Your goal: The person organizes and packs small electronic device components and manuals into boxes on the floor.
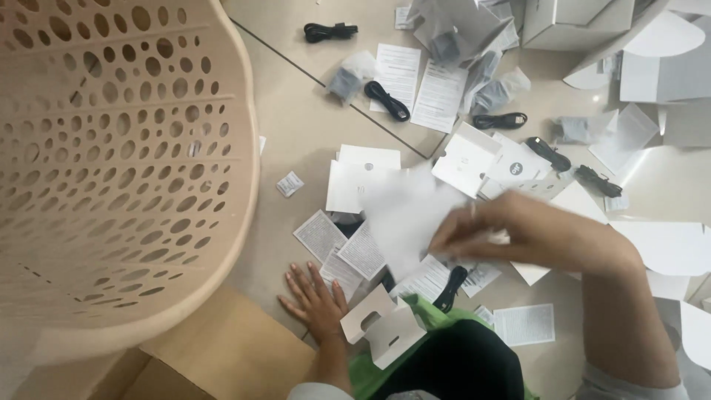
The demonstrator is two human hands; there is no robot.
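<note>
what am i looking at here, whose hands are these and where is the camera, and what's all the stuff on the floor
There is no machine here. A person wears a camera on the head, so the single picture looks straight down at their own two bare hands and the floor in front of them.

The left hand lies flat, fingers spread, on the floor beside a folded white card insert. The right hand reaches across and pinches a white sheet, which is blurred by motion, so what kind of sheet it is cannot be told.

On the tiled floor lie printed leaflets, coiled black cables, small clear bags, a little white sachet and white cardboard box parts. On the left stands a large beige plastic basket with round holes.
</note>
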